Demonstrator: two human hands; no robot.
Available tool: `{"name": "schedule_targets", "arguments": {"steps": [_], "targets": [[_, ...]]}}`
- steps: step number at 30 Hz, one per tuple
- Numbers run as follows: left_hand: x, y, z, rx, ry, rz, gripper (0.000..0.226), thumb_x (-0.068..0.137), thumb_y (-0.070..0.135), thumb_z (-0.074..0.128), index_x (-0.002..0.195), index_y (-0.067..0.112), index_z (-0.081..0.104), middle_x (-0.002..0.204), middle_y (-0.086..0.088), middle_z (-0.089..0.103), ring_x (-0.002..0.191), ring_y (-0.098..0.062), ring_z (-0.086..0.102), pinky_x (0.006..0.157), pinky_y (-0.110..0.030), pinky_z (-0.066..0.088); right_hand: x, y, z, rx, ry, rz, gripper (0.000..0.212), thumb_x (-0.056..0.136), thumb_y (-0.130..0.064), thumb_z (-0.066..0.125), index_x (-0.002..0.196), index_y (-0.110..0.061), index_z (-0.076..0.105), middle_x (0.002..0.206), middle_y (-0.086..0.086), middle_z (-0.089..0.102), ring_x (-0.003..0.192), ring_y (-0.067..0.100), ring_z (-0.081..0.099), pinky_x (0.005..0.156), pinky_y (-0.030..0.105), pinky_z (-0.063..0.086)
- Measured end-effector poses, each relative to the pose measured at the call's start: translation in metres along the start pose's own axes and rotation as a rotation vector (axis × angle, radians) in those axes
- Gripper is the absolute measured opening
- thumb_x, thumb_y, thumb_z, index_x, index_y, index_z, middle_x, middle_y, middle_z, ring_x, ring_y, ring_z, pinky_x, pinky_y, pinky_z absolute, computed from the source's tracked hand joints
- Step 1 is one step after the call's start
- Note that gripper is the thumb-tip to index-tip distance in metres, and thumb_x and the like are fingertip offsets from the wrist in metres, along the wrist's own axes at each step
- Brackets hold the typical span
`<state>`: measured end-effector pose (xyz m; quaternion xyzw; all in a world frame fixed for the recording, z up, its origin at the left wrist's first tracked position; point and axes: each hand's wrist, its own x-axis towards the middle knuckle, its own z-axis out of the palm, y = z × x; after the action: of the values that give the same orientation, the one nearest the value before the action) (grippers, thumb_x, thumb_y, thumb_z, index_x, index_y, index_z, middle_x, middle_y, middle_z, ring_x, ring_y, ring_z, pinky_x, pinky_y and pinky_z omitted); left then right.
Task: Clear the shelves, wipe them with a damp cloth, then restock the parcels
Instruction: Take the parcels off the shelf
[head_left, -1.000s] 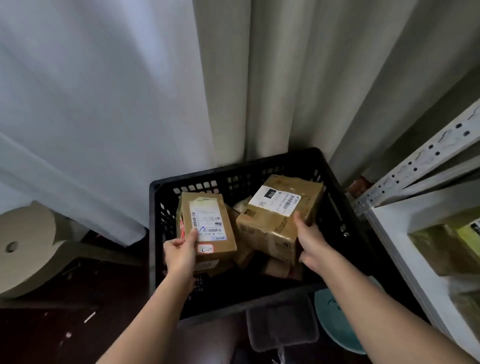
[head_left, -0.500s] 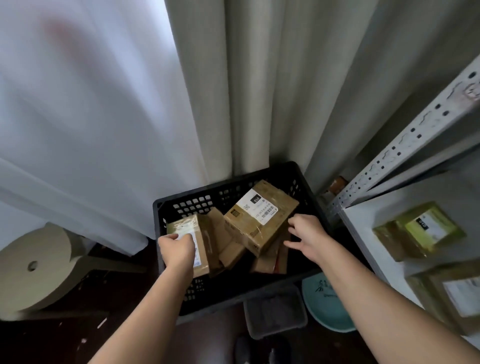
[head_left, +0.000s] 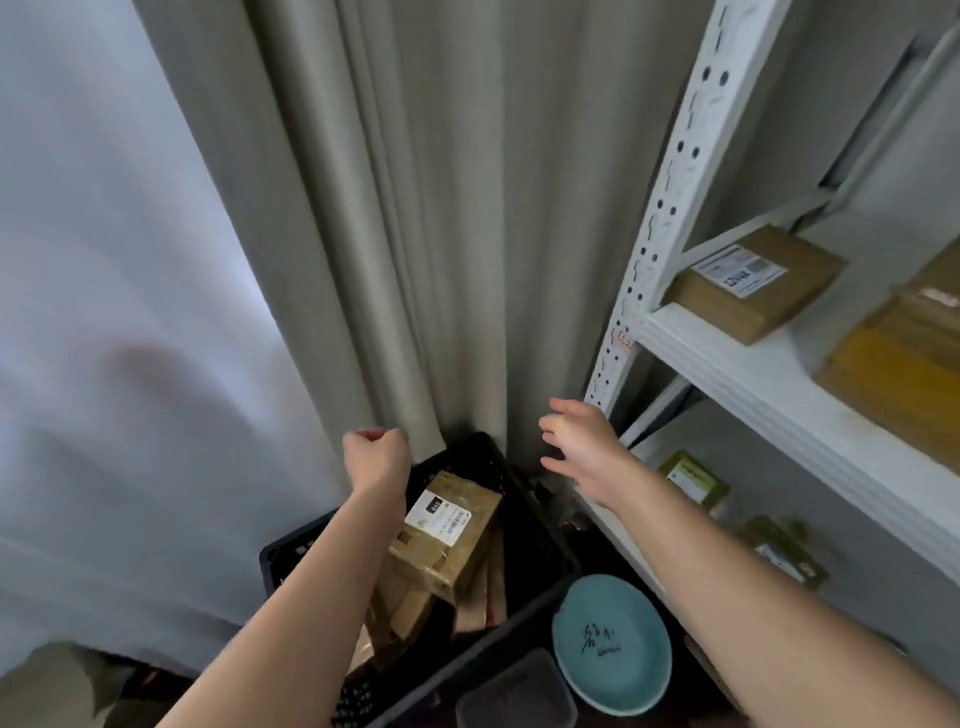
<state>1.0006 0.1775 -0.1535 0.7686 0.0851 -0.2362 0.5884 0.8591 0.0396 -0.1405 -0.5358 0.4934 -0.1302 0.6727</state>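
A black plastic crate (head_left: 540, 540) on the floor holds several brown cardboard parcels; the top one (head_left: 457, 540) bears a white label. My left hand (head_left: 376, 454) is raised above the crate's far left corner, fingers curled into a fist with nothing in it. My right hand (head_left: 582, 441) hovers with fingers spread beside the white shelf upright (head_left: 670, 208), holding nothing. On the upper shelf board (head_left: 769, 384) lies a brown labelled parcel (head_left: 753, 283) and a yellowish one (head_left: 904, 369). The lower shelf holds green-brown packets (head_left: 693, 475).
Grey curtains (head_left: 441, 208) hang behind the crate, a white sheer curtain (head_left: 104, 312) to the left. A teal round dish (head_left: 610, 644) and a clear plastic tub (head_left: 514, 696) lie on the dark floor by the crate's near edge.
Both hands have let go of the parcels in the crate and risen. The view has tilted up and right, bringing the shelf unit's upper board into sight.
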Motion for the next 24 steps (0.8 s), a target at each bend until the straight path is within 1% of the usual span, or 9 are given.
{"name": "schedule_targets", "arguments": {"steps": [3,5,8,12,15,18,21,22,24], "targets": [[-0.021,0.032,0.028,0.000,-0.078,0.078,0.016,0.087,0.007,0.051,0.102,0.001,0.051,0.086,-0.009,0.051,0.061,-0.016,0.041,0.048,-0.023,0.033,-0.023,-0.031,-0.031,0.003,0.061,-0.087,0.047,0.095,-0.007,0.050,0.140,-0.018,0.046,0.133,0.006,0.052,0.119,0.020,0.053,0.094,0.037,0.052],[-0.041,0.053,0.050,-0.002,-0.149,0.120,0.019,0.084,0.007,0.050,0.102,0.000,0.055,0.086,-0.013,0.053,0.057,-0.018,0.042,0.044,-0.021,0.033,-0.039,-0.048,-0.056,0.002,0.111,-0.143,0.044,0.094,-0.008,0.050,0.136,-0.019,0.050,0.116,0.005,0.059,0.103,0.018,0.059,0.091,0.036,0.054],[-0.075,0.074,0.086,-0.010,-0.258,0.167,0.022,0.079,0.012,0.052,0.099,0.003,0.056,0.090,-0.014,0.055,0.066,-0.022,0.049,0.050,-0.023,0.036,-0.062,-0.070,-0.097,0.028,0.221,-0.219,0.038,0.093,-0.008,0.050,0.130,-0.018,0.056,0.112,0.002,0.060,0.101,0.021,0.061,0.094,0.039,0.054],[-0.127,0.094,0.134,-0.015,-0.364,0.232,0.025,0.083,0.007,0.048,0.106,0.000,0.056,0.092,-0.016,0.057,0.074,-0.025,0.052,0.054,-0.025,0.040,-0.092,-0.090,-0.158,0.056,0.374,-0.319,0.032,0.093,-0.005,0.050,0.117,-0.023,0.061,0.124,0.001,0.055,0.111,0.018,0.055,0.085,0.028,0.055],[-0.165,0.102,0.167,0.003,-0.425,0.248,0.012,0.089,0.006,0.049,0.100,0.007,0.051,0.094,-0.011,0.056,0.083,-0.024,0.054,0.070,-0.034,0.048,-0.108,-0.097,-0.206,0.086,0.479,-0.386,0.032,0.095,-0.004,0.048,0.118,-0.020,0.063,0.119,-0.004,0.057,0.103,0.013,0.057,0.083,0.027,0.053],[-0.199,0.107,0.199,0.007,-0.492,0.270,0.008,0.090,0.006,0.049,0.098,0.007,0.051,0.090,-0.008,0.054,0.085,-0.024,0.054,0.077,-0.034,0.049,-0.116,-0.098,-0.253,0.124,0.592,-0.417,0.030,0.094,-0.005,0.049,0.112,-0.020,0.066,0.102,-0.011,0.060,0.097,0.012,0.059,0.092,0.034,0.053],[-0.228,0.108,0.233,0.023,-0.533,0.259,0.015,0.091,0.009,0.047,0.106,0.011,0.049,0.105,-0.007,0.058,0.098,-0.025,0.058,0.092,-0.039,0.050,-0.120,-0.093,-0.300,0.163,0.642,-0.398,0.030,0.093,-0.003,0.048,0.110,-0.020,0.066,0.098,-0.012,0.059,0.087,0.010,0.059,0.095,0.041,0.053],[-0.237,0.108,0.244,0.032,-0.542,0.257,0.017,0.091,0.009,0.047,0.108,0.012,0.049,0.108,-0.007,0.059,0.099,-0.025,0.059,0.093,-0.039,0.050,-0.121,-0.091,-0.314,0.168,0.657,-0.391,0.029,0.092,-0.004,0.049,0.107,-0.022,0.065,0.101,-0.010,0.061,0.088,0.010,0.060,0.096,0.041,0.053],[-0.252,0.108,0.267,0.045,-0.566,0.254,0.021,0.092,0.010,0.046,0.113,0.011,0.050,0.108,-0.007,0.059,0.092,-0.021,0.057,0.082,-0.032,0.050,-0.123,-0.087,-0.342,0.169,0.688,-0.384,0.028,0.089,-0.004,0.051,0.101,-0.025,0.063,0.111,-0.002,0.064,0.094,0.014,0.061,0.098,0.041,0.051]]}}
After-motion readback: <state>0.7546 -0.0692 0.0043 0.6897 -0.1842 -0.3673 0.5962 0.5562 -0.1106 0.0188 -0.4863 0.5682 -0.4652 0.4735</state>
